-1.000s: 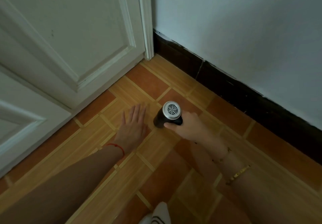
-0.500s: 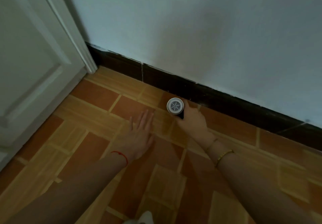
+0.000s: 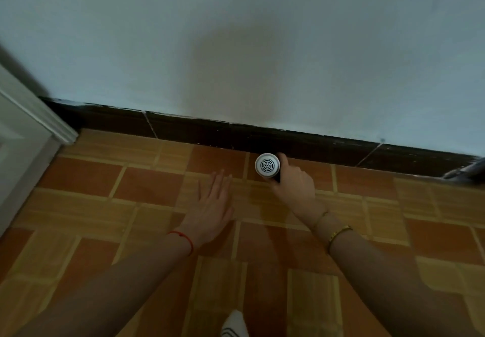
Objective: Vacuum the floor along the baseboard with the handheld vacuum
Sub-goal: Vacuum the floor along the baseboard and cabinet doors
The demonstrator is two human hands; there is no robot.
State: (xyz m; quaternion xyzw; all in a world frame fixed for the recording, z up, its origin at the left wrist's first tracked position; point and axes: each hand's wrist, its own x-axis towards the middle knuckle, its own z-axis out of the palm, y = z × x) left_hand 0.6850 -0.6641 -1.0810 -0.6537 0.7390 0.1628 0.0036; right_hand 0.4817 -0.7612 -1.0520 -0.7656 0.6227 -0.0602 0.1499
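Note:
The handheld vacuum (image 3: 267, 165) shows its round white vented rear end; its dark body points down at the floor right beside the dark baseboard (image 3: 199, 132). My right hand (image 3: 295, 183) grips the vacuum's body from the right, fingers curled round it. The nozzle end is hidden under the vacuum. My left hand (image 3: 212, 209) rests flat on the orange tiled floor (image 3: 147, 197), fingers straight, a short way left of the vacuum.
A pale wall rises above the baseboard. A white door frame (image 3: 39, 118) and door stand at the left edge. A grey object (image 3: 465, 171) lies on the floor at the far right by the baseboard. A white sock toe (image 3: 235, 323) shows at the bottom.
The vacuum has moved from the tiles near the door corner to the foot of the baseboard and along it to the right. My view swung right; my left hand followed, still flat.

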